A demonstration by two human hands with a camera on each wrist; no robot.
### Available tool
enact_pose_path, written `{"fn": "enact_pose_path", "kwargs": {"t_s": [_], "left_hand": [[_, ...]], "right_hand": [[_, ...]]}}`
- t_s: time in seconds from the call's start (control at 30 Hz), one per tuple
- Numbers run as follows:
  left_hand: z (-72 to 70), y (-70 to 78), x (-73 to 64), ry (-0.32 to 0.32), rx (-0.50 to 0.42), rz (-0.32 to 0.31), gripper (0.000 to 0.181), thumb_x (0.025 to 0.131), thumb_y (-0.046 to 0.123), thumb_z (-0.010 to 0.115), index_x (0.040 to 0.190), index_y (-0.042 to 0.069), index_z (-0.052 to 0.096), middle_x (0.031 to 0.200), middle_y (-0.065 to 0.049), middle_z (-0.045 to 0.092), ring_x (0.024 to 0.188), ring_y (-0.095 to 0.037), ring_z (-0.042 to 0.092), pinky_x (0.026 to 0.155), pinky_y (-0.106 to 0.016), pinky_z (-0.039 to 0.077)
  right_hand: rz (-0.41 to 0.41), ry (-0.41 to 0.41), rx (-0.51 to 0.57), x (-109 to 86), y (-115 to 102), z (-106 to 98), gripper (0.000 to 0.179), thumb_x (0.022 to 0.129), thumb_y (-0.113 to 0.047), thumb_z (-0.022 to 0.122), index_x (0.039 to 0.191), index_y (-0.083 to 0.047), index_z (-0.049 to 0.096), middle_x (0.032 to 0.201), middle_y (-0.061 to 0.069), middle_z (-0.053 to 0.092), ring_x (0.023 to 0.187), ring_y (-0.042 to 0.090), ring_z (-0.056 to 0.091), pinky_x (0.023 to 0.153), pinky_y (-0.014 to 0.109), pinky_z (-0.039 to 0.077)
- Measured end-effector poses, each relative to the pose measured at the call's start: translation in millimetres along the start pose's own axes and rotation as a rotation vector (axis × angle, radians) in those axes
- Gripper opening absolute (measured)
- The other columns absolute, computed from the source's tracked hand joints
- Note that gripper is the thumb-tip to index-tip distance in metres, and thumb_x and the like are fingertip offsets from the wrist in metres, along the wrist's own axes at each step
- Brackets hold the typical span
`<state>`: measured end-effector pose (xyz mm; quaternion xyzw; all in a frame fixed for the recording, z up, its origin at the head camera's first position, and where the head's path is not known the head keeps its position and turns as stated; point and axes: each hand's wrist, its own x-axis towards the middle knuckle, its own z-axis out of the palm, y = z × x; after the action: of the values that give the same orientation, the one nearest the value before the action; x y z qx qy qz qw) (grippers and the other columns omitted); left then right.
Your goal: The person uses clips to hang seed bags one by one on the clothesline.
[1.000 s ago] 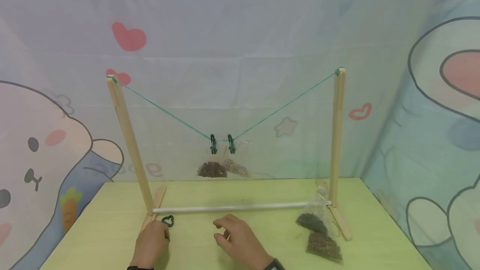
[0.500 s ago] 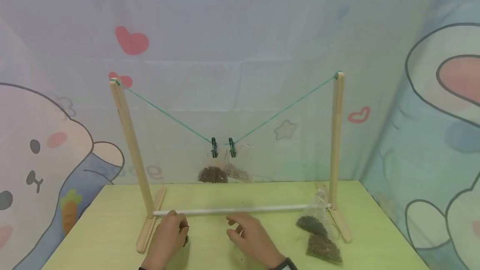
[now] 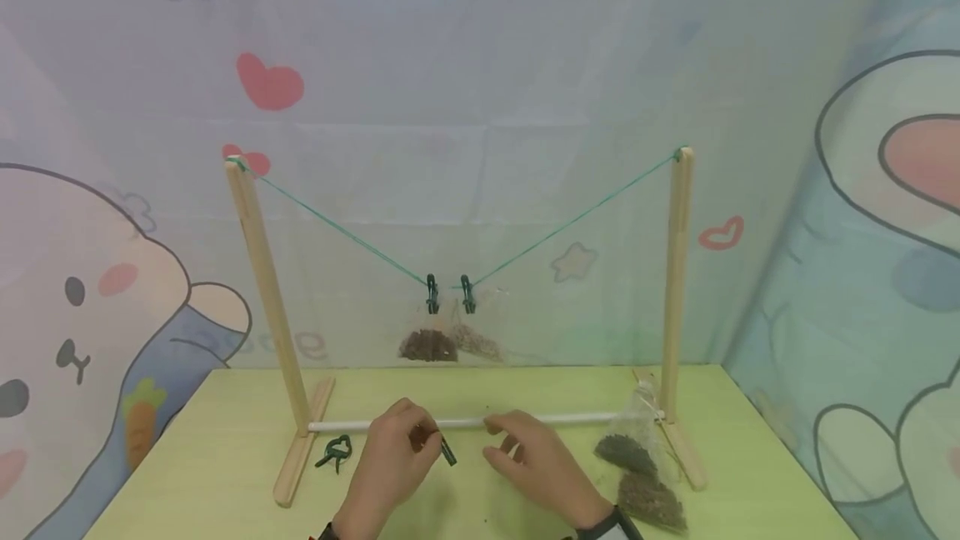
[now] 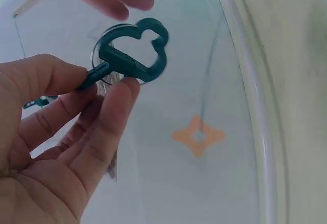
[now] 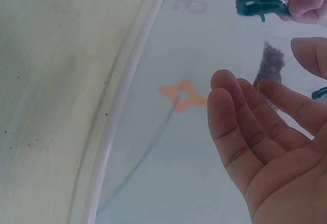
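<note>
Between thumb and fingers, my left hand (image 3: 397,452) pinches a dark green spring clip (image 4: 130,55), its rounded jaws pointing away from the palm. My right hand (image 3: 536,461) is just to the right, fingers loosely bent and holding nothing; its palm (image 5: 291,173) shows in the right wrist view. Another green clip (image 3: 337,452) lies on the table by the left wooden foot. Two more clips, a left one (image 3: 432,294) and a right one (image 3: 468,295), hang on the green string (image 3: 337,227), with a bag of dark brown bits (image 3: 428,345) and a bag of pale bits (image 3: 477,342) below them.
Wooden posts, left (image 3: 268,298) and right (image 3: 678,290), hold up the string. A white rod (image 3: 555,419) joins their bases behind my hands. Two clear bags, one with black bits (image 3: 626,452) and one with brown bits (image 3: 651,500), lie by the right foot.
My left hand has come up from the table beside the left foot and moved right, carrying a clip. The right hand has shifted a little to the right.
</note>
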<state>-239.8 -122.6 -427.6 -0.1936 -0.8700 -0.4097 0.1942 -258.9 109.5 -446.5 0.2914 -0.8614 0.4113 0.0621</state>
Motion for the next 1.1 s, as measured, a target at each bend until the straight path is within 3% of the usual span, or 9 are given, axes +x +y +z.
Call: {"fn": "enact_pose_path", "kwargs": {"t_s": [0.37,0.77,0.97,1.1], "left_hand": [[20.0,4.8,-0.1,-0.034,-0.227,0.06,0.014,0.093,-0.001,0.074,0.087,0.011,0.075,0.091,-0.003,0.065,0.079,-0.009,0.067,0.072,-0.023,0.061],[24.5,6.8,0.2,-0.048,-0.322,0.055,0.006,0.094,0.006,0.076,0.097,0.01,0.077,0.097,-0.009,0.068,0.085,-0.017,0.071,0.074,-0.027,0.062],[20.6,2.6,0.7,-0.103,-0.339,0.018,0.035,0.096,0.019,0.076,0.128,0.008,0.067,0.115,-0.014,0.066,0.1,-0.026,0.069,0.082,-0.029,0.06],[17.5,-1.1,0.1,-0.168,-0.371,-0.014,0.042,0.099,0.027,0.073,0.135,0.008,0.064,0.12,-0.015,0.065,0.102,-0.022,0.066,0.087,-0.03,0.058]], "right_hand": [[-0.041,-0.049,0.111,-7.2,3.9,4.0,0.044,0.102,-0.028,0.068,0.138,-0.003,0.062,0.121,0.018,0.069,0.087,0.013,0.072,0.07,0.024,0.058],[-0.113,-0.004,0.133,-5.2,7.9,3.8,0.039,0.1,-0.018,0.071,0.136,-0.005,0.066,0.111,0.011,0.072,0.081,0.008,0.069,0.065,0.024,0.058],[-0.113,0.021,0.11,-7.1,4.2,-0.6,0.037,0.098,-0.014,0.072,0.133,-0.003,0.067,0.108,0.01,0.071,0.081,0.008,0.068,0.066,0.024,0.058],[-0.13,0.015,0.138,-8.2,2.2,-1.7,0.038,0.098,-0.01,0.071,0.135,-0.001,0.065,0.107,0.012,0.071,0.083,0.01,0.07,0.067,0.026,0.059]]}}
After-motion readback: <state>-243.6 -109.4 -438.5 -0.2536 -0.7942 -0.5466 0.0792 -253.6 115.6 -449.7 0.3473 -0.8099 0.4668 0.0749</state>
